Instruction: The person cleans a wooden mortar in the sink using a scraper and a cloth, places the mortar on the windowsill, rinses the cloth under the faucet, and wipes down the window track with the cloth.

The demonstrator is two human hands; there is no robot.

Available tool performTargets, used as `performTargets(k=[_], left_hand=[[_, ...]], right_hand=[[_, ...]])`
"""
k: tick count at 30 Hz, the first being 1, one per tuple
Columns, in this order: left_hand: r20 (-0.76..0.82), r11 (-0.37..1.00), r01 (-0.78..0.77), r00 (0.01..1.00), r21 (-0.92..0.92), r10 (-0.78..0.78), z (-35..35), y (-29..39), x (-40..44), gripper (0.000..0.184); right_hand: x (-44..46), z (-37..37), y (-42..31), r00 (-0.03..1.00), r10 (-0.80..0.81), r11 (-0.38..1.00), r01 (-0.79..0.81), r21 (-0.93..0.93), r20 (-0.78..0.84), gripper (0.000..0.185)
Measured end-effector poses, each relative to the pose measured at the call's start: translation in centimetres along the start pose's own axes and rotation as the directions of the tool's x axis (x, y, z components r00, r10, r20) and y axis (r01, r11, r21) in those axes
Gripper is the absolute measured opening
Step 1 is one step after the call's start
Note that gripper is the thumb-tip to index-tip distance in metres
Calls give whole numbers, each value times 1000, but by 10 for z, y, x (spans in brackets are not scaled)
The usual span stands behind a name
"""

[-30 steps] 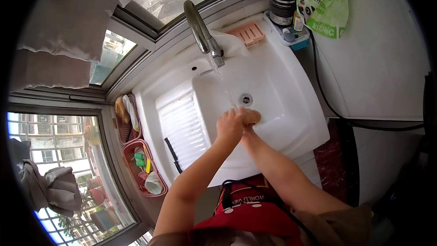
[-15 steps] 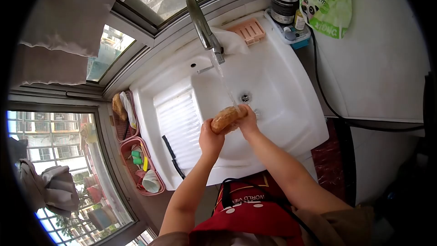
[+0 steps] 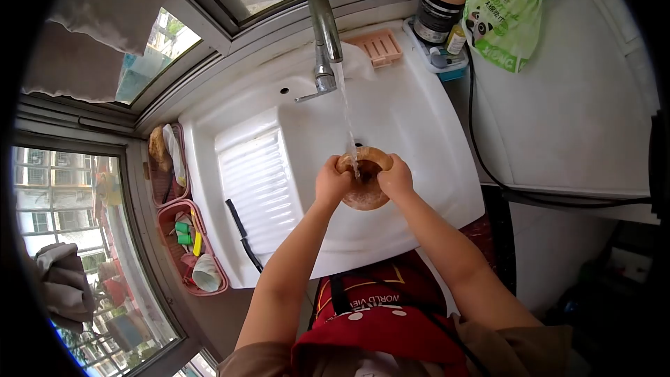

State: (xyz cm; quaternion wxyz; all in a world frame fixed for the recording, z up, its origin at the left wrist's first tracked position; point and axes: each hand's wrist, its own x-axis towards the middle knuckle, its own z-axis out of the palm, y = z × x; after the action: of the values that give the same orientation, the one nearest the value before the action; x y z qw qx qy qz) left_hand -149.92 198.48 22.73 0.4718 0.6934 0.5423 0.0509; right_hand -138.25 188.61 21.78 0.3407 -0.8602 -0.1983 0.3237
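In the basin of the white sink [image 3: 433,195], my left hand [image 3: 333,180] and my right hand [image 3: 396,177] grip a hollow, round brown bowl [image 3: 366,200] by its sides. Its thick tan rim tips up, so its dark inside faces the tap. From the chrome faucet [image 3: 323,35] a stream of water [image 3: 346,108] runs down into the bowl. The fingers of both hands are wrapped round the rim, partly hidden behind it. Most of the drain lies hidden behind the bowl.
A black-handled tool [image 3: 244,235] lies on the ribbed washboard [image 3: 258,181] at left. Two pink baskets [image 3: 218,276] stand beside the sink. Behind are a peach soap dish [image 3: 377,47], a dark jar [image 3: 440,10] and a green bag [image 3: 506,21]. A black cable [image 3: 481,160] runs along the right.
The bowl has been turned so that its opening now shows under the water; before, mostly its outer side showed. Both hands kept hold of it. The camera view has shifted slightly.
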Motion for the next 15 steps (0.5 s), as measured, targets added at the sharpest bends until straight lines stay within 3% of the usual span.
performTargets(k=[2,3,4,5,7,8,10,12,15], left_hand=[[53,999,37,998,3,-37,7,-3,12,32],[111,985,98,990,-141,-83,10,-6,16,29],[171,946,165,978,-278,-120,13,-10,20,26],[172,946,165,978,-278,-120,18,-17,21,26],[424,618,575,816,-536,-392,30,-35,15,32],[426,618,575,816,-536,-390,35,-43,12,32],[541,238,607,790,-759,-288,45,-56,5,35],[546,189,619,772,-762,-325,38,-48,1,38],[466,289,555,823,-780,-325,17,-47,-6,38]], right_hand=[[11,4,16,971,193,966,-214,149,141,36],[9,6,19,942,289,888,-330,319,172,37],[6,8,21,942,290,888,-331,321,170,37],[2,11,23,942,315,878,-336,341,115,38],[-6,14,18,939,339,869,-337,361,60,39],[-13,14,11,945,326,879,-305,368,5,41],[-20,17,4,947,316,889,-274,366,-58,43],[-22,22,1,958,285,931,-268,250,-36,44],[-20,26,3,949,314,909,-306,285,18,45]])
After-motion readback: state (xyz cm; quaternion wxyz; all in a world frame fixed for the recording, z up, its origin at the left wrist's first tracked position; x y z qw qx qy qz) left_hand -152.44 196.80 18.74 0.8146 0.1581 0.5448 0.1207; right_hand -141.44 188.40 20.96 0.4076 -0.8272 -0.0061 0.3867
